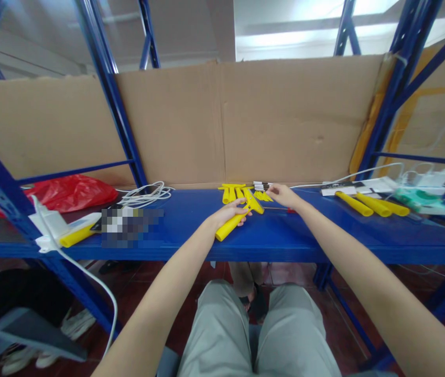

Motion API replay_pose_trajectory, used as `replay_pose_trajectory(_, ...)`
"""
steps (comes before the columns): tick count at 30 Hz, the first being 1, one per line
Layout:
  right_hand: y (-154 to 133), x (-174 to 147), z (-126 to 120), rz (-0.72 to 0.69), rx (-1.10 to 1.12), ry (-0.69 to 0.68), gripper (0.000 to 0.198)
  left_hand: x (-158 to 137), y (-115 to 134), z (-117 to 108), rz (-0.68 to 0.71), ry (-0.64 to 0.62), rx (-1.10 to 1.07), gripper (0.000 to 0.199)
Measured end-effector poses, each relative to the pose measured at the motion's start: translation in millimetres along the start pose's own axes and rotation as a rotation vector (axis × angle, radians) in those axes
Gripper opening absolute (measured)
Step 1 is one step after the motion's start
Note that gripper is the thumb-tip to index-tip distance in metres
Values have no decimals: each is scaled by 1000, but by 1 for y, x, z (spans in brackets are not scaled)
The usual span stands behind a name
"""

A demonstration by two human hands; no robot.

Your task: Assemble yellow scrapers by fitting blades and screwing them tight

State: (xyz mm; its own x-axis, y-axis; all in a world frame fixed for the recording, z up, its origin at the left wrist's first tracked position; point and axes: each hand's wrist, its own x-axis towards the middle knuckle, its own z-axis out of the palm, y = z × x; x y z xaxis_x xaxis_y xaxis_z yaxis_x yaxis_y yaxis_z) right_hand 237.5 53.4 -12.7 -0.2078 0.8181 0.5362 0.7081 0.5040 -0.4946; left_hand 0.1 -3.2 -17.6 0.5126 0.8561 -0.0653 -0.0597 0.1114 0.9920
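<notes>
My left hand (233, 212) is wrapped round a yellow T-shaped tool (230, 226) with a thick round handle and a wide head, its handle end pointing toward me. My right hand (282, 195) has its fingertips drawn together beside small black-and-white pieces (260, 186) and small yellow pieces (262, 197); whatever is in the fingers is too small to make out. Behind the held tool, several similar yellow tools (232, 193) lie side by side. A screwdriver with a red handle (292, 211) and thin shaft lies below my right hand.
The blue shelf top (191, 225) ends close to my knees, with a cardboard sheet (285, 115) behind it. Yellow handles (375, 205) and a green-and-white item (426, 201) lie right. Left are a coiled white cable (147, 195), a red plastic bag (76, 195) and blue posts.
</notes>
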Motion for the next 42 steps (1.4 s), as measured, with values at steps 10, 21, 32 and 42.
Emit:
replay_pose_trajectory(10, 34, -60, -40, 137, -469, -168, 26, -4, 5, 2, -6, 124, 27, 67)
replay_pose_trajectory(21, 47, -63, -50, 237, -517, -119, 24, -8, 7, 5, 69, 247, 209, 68)
replay_pose_trajectory(32, 43, -65, -55, 69, -309, 69, 25, -2, 4, 4, 106, 292, 305, 67)
replay_pose_trajectory(42, 35, -66, -51, 7, -242, 66, 24, 3, -1, -1, 122, 271, 268, 71)
